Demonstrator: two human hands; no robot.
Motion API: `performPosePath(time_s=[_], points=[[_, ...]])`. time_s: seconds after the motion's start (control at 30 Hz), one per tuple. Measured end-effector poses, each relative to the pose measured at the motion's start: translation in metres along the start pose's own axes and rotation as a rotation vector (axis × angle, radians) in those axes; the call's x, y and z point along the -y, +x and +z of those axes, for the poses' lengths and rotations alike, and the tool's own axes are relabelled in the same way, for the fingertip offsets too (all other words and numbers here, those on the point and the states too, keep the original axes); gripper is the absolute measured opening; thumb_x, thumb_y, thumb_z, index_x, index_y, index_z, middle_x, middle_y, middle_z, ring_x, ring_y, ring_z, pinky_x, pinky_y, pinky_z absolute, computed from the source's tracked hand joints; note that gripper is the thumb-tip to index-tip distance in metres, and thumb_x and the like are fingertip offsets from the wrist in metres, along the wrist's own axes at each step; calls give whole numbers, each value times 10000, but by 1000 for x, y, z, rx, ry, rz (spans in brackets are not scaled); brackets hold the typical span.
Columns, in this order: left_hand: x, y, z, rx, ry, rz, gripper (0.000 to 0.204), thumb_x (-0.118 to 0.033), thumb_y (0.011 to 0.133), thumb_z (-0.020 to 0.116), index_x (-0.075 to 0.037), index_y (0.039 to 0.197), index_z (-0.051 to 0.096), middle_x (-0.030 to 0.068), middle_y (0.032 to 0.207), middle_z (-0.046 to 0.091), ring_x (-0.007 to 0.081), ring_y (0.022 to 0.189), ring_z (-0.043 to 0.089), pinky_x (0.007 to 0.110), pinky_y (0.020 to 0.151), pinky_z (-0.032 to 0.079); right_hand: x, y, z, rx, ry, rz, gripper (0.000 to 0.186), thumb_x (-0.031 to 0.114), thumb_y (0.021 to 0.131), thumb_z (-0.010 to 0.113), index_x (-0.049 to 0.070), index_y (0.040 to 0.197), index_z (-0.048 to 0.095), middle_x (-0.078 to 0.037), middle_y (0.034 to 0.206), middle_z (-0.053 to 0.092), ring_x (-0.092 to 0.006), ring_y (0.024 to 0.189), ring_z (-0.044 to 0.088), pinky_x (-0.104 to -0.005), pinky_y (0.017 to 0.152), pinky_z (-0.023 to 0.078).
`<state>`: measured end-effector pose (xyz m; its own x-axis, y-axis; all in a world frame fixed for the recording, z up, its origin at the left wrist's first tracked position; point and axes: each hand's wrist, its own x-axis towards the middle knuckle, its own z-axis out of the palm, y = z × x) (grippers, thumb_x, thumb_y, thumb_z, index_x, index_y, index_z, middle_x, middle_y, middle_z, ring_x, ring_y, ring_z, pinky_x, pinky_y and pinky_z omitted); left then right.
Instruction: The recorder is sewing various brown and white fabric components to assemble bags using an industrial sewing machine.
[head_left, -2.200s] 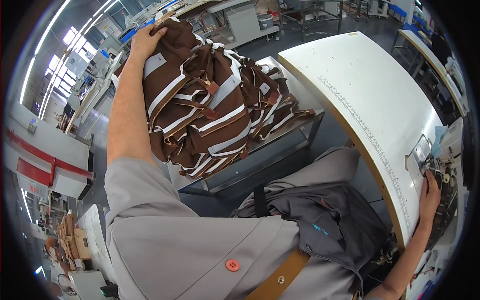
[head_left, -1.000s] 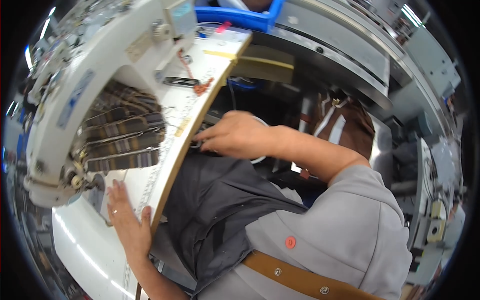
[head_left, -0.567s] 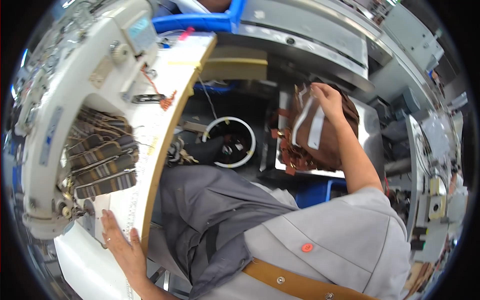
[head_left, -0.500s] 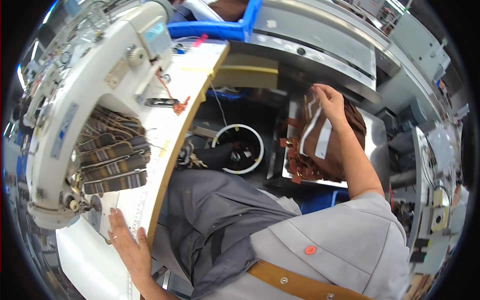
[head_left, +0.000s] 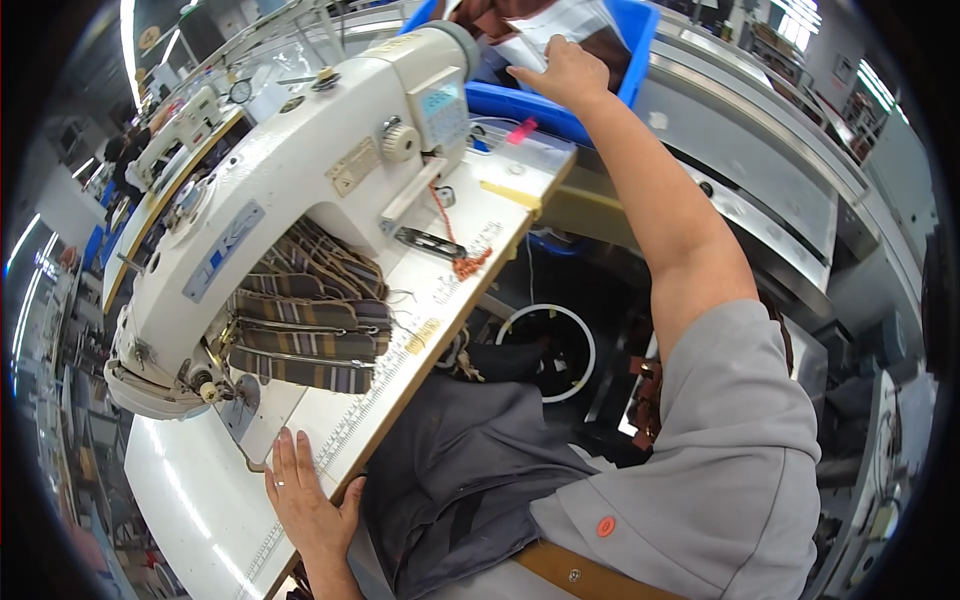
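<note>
My left hand (head_left: 312,510) lies flat near the front edge of the white sewing table (head_left: 195,480), fingers stretched out, just short of the needle area. A white sewing machine (head_left: 310,135) stands over the table. Under its arm sits a stack of striped fabric pieces (head_left: 310,340) with metal zippers. My right arm reaches far forward, and my right hand (head_left: 572,75) hovers at a blue bin (head_left: 545,112). Its thumb and forefinger are apart, beside a white sheet-like piece (head_left: 575,22). Brown pieces (head_left: 480,18) lie in the bin too; whether my fingertips touch anything there is hard to see.
A black-handled tool (head_left: 430,243) and orange thread scraps (head_left: 474,263) lie on the table. Below the table edge stands a white-rimmed round bin (head_left: 592,350). Brown pieces (head_left: 645,400) are partly hidden behind my right arm. A metal counter (head_left: 740,150) runs along the far right.
My right hand has left the brown pieces on the right and swung forward to the blue bin. The view has turned; my left hand stays flat on the table.
</note>
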<state>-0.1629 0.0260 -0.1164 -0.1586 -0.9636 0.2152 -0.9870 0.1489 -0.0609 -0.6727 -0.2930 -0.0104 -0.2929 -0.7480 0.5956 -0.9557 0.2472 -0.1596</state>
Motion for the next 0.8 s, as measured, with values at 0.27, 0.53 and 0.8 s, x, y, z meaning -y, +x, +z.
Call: performPosePath(time_s=[0.27,0.53,0.8], points=[[-4,7,-2,-8,-4,-48,937,-534,706,772,-53,1449,468,184,1506,447,362,1396,416,538,1125,299,3,41,52,55,-159,210,838,638,715,769,70,1294,557,-149,1260,633,-325,1158,640,-457,905,531],[-5,9,-2,-44,-18,-43,883,-498,716,772,-38,1418,497,190,1483,470,371,1372,438,523,1111,322,-47,59,24,-37,-52,349,430,511,932,575,161,1140,711,-138,1184,707,-320,1115,667,-464,911,524],[-7,6,-3,-80,-39,-41,872,-442,725,785,-45,1438,476,186,1488,464,369,1364,443,514,1110,332,-98,88,-100,-895,605,137,483,462,969,609,16,1126,705,-202,999,730,-351,918,669,-433,850,490]])
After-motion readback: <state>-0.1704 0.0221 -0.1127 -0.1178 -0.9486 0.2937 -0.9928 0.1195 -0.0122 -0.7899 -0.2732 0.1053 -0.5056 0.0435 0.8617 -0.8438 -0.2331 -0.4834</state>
